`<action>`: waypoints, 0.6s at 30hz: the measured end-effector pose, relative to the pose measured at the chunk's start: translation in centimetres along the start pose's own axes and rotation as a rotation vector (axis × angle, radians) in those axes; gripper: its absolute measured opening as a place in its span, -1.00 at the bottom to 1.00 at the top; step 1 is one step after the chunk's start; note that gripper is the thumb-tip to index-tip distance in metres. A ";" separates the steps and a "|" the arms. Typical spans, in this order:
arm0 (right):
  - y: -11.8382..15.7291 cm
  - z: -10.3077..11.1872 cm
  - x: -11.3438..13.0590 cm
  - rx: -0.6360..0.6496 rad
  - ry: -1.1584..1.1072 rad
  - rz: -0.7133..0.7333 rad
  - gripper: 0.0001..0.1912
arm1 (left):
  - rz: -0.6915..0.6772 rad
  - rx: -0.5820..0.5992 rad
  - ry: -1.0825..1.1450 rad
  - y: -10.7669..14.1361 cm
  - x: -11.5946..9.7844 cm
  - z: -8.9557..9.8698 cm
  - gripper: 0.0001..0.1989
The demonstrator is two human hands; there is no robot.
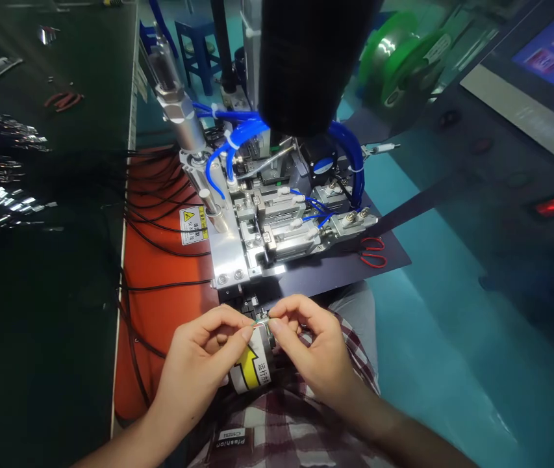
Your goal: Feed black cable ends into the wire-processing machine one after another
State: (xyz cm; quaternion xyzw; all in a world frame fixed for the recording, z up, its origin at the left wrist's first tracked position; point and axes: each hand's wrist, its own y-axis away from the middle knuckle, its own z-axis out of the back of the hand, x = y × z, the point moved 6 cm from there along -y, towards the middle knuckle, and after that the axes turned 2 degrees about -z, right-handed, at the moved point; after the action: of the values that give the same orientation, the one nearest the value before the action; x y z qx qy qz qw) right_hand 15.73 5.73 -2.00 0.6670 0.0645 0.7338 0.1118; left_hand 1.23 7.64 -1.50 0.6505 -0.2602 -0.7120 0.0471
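Note:
My left hand (203,354) is closed in a pinch of thumb and forefinger on thin coloured wires (258,324), red and greenish. Opposite it, my right hand (318,348) pinches a small metallic-looking piece (265,321) at the other end of the wires; its exact kind is too small to make out. The fingertips of both hands are close together but apart. Just below them sits a round drum-like part with a white label (252,369) bearing a yellow and black arrow. The machine's front end (252,302) lies right beyond my fingers.
Ahead stands a metal machine (281,227) with blue air tubes (252,130). Red-handled scissors (373,252) lie on its dark plate. Black cables (160,244) cross the orange surface (160,273). A dark table (62,325) with pliers (63,99) is left; a control panel (525,130) is right.

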 end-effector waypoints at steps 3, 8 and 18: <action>-0.1 -0.7 -1.2 0.084 -0.213 -0.156 -0.88 | 0.067 0.003 0.078 0.1 0.3 -0.1 -0.83; -0.4 -1.9 -1.7 0.214 -0.482 -0.287 -0.78 | 0.040 0.022 0.074 0.2 0.0 -0.3 -0.85; -0.6 -1.6 -1.0 0.189 -0.382 -0.301 -0.85 | -0.065 0.013 -0.036 0.3 -0.2 -0.2 -0.90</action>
State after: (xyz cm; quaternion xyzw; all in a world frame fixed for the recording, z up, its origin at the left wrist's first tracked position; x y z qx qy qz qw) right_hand 14.25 6.14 -3.32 0.7838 0.2090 0.5603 0.1672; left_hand 1.32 7.41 -1.16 0.6461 -0.2443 -0.7230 0.0151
